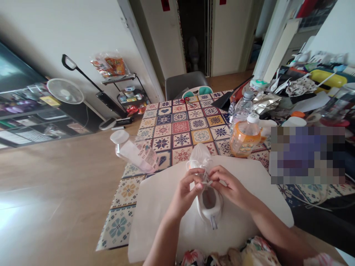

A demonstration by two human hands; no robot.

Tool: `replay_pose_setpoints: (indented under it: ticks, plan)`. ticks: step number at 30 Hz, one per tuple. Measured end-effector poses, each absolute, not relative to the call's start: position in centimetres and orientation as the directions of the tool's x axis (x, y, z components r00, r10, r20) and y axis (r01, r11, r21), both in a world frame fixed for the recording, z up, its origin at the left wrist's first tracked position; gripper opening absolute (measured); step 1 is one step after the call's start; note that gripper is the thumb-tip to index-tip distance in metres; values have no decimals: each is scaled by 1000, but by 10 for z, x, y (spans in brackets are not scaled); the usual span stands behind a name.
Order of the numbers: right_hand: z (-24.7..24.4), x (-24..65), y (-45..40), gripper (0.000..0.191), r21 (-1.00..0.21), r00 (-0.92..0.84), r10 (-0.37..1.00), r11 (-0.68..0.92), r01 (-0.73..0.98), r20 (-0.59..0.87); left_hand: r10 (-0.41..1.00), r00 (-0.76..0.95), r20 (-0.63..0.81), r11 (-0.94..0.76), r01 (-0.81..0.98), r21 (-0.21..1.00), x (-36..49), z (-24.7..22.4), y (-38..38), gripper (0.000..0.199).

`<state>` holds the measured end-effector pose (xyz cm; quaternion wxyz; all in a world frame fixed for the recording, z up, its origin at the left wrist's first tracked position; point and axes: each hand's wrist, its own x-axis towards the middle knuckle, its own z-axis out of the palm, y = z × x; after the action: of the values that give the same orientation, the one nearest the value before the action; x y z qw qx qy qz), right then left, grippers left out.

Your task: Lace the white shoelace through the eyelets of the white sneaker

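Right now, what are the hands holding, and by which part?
Both hands, left and right, pinch the laces of a small white shoe resting on a white pad.

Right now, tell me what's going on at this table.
A person is working the laces of a small white shoe with both hands: the left hand and right hand pinch the laces above its opening. The shoe rests on a white cushion on a patterned tablecloth. An orange drink bottle stands just beyond; a clear bottle lies to the left.

Shoe [206, 192] on mat [155, 207]; bottles [244, 138] behind (right)
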<state>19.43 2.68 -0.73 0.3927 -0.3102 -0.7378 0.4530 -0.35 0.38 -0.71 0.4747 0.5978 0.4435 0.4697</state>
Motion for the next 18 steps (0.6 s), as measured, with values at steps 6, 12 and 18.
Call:
replay_pose_setpoints:
  ticks: [6,12,18]
  plan:
    - [-8,204,31,37,-980,-431,883,142,-136,188,996,-38,77,-83,-183,980,-9,-15,3,50]
    - [1,214,35,33,-904,-163,951,186,-385,265,967,-243,77,-178,-424,888,-18,-10,1,48]
    - [13,221,33,23,-861,112,951,308,-404,288,903,-299,307,-421,-489,764,-26,4,-7,32]
